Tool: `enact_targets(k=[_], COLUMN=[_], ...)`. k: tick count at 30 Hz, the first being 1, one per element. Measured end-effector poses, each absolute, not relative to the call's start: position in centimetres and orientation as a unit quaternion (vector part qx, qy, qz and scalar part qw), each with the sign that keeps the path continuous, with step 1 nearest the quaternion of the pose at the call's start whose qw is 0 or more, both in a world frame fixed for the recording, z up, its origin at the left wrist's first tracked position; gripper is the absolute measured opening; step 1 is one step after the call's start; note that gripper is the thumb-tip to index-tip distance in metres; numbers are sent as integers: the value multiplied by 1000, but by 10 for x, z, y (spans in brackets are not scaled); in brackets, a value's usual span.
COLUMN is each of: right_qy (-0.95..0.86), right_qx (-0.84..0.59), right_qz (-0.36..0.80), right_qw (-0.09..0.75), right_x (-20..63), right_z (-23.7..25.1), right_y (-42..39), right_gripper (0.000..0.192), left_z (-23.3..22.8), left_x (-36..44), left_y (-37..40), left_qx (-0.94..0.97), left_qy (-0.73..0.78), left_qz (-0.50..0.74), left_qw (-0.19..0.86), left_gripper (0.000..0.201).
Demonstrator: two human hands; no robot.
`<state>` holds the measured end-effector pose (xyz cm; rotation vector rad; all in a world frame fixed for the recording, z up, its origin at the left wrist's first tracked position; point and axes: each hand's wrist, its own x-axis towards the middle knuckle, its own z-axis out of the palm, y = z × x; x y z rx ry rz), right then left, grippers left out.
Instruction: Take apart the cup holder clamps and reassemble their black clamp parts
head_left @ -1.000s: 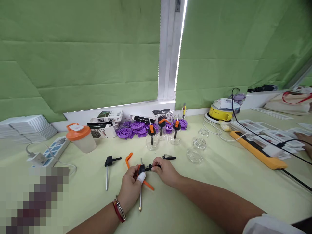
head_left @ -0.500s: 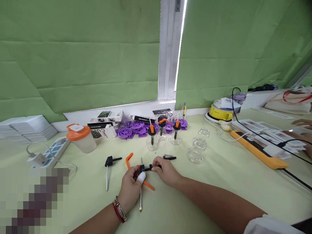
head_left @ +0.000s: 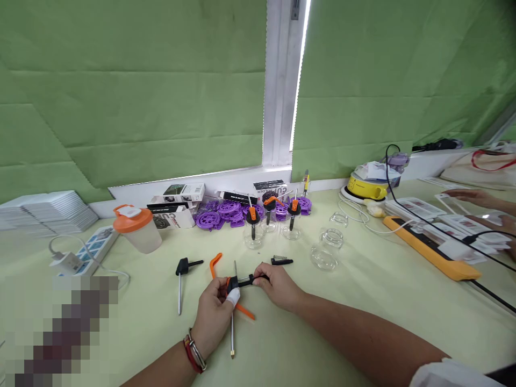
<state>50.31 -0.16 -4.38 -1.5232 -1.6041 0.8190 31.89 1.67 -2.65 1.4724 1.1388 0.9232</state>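
Your left hand (head_left: 215,312) and right hand (head_left: 278,285) together pinch small black plastic clamp piece (head_left: 244,280) above pale green surface (head_left: 363,301). Three finished assemblies stand in clear glass cups (head_left: 272,228) behind clamp piece; loose orange lever (head_left: 215,262), black spring pin (head_left: 281,260) lie unfitted near it.

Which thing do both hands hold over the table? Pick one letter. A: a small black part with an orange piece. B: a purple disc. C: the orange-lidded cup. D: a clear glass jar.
A: the left hand and right hand grip the two ends of the small black part, while the glass jar, purple discs and orange-lidded cup stand untouched farther back.
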Motion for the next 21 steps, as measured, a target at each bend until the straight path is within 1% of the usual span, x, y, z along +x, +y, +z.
enact_targets(k=[2, 4, 8, 11, 13, 14, 17, 21], right_qy=[-648, -670, -722, -766, -783, -785, -768, -754], right_qx=[-602, -615, -614, -570, -546, -543, -572, -619], right_qz=[304, 262, 176, 151, 139, 132, 99, 77], right_qw=[354, 323, 266, 257, 264, 269, 270, 206], right_x=[504, 505, 507, 510, 514, 516, 521, 522], right_z=[-41, -39, -34, -30, -26, -24, -18, -17], right_y=[-7, -15, -28, -29, -23, -18, 2, 26], right_gripper=[8, 9, 13, 12, 11, 12, 25, 44], left_z=[-24, -21, -14, -7, -3, -1, 2, 3], left_x=[314, 308, 301, 298, 297, 296, 295, 296], left_y=[16, 16, 22, 25, 26, 26, 27, 27], left_qx=[635, 664, 735, 804, 833, 843, 863, 882], left_qy=[473, 475, 458, 427, 414, 408, 379, 316], left_qz=[363, 331, 241, 164, 156, 165, 197, 199], left_qw=[491, 473, 438, 381, 333, 310, 269, 289], left_gripper=[22, 21, 38, 30, 28, 30, 41, 50])
